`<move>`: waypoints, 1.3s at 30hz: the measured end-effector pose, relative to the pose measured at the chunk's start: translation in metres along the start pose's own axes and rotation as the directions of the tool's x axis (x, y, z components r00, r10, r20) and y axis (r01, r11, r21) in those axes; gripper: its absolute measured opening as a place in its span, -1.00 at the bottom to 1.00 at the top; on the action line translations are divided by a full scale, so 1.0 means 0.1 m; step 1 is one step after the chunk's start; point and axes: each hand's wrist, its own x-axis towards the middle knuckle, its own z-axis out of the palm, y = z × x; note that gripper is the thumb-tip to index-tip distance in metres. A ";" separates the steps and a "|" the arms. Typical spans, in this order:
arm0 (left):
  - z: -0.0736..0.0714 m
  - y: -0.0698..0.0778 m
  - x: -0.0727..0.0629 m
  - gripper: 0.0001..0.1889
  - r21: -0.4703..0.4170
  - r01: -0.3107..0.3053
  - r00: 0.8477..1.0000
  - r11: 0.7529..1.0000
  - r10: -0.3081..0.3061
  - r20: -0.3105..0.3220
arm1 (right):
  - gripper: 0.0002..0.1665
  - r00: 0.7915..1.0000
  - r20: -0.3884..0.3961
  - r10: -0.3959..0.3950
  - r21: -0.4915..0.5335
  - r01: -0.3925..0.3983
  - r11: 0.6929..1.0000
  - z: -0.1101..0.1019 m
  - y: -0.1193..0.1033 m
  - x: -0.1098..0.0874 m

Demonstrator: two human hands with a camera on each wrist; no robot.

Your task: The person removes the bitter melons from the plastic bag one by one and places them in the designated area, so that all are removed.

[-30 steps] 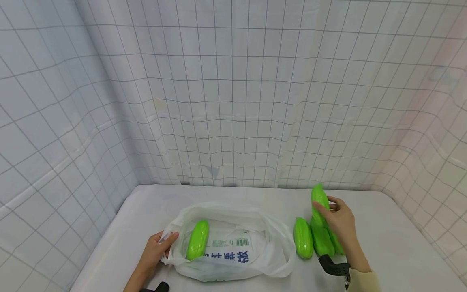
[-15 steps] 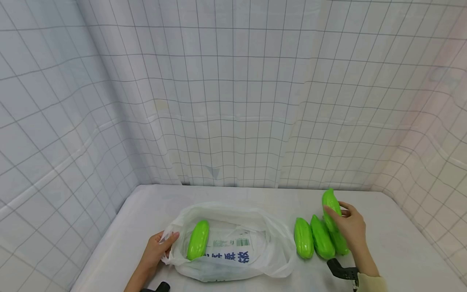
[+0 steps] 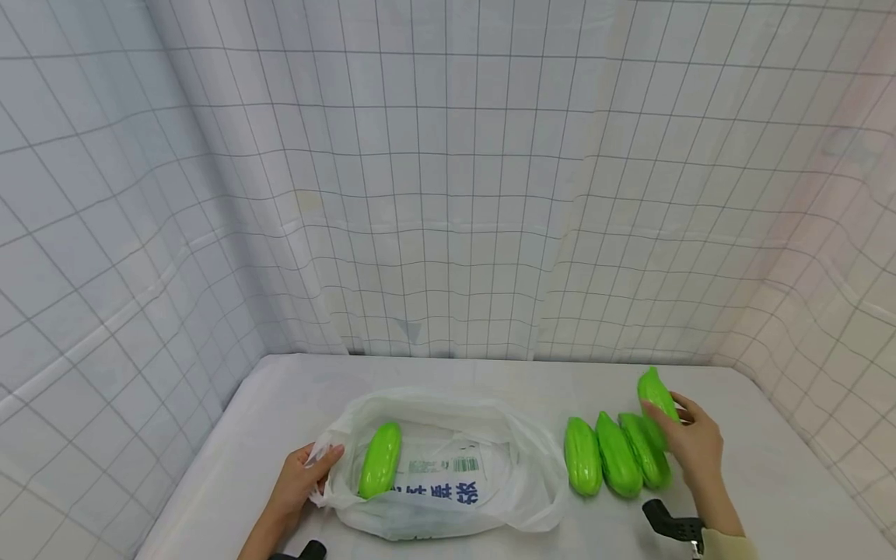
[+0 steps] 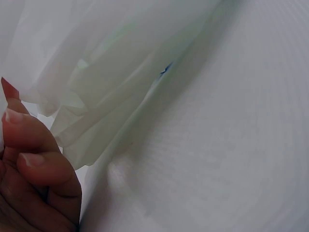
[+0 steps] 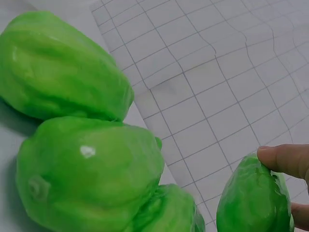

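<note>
My left hand (image 3: 297,481) grips the left edge of a white translucent plastic bag (image 3: 532,486), its fingers curled on the film in the left wrist view. The bag lies with its mouth wide, and inside at its left is one glossy green gourd-like vegetable (image 3: 380,460). Between thumb and fingers, my right hand (image 3: 693,439) holds another green gourd (image 3: 656,395), tip pointing away. That gourd (image 5: 253,198) is at the lower right of the right wrist view. Just left of it, three like gourds (image 3: 618,457) lie side by side on the table.
A white cloth covers the table (image 3: 770,474). Grid-patterned white curtains (image 3: 448,233) hang behind and along both sides. Blue characters and a barcode print (image 3: 448,467) show inside the bag.
My right hand has moved right and slightly nearer with the gourd, uncovering the gourds that lay beneath it. My left hand and the bag stay where they were.
</note>
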 end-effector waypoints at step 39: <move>0.02 0.01 0.00 -0.74 -0.013 0.030 0.999 0.999 -0.031 -0.016 | -0.03 0.994 0.018 0.111 -0.109 -0.109 0.988 0.02 0.45 0.10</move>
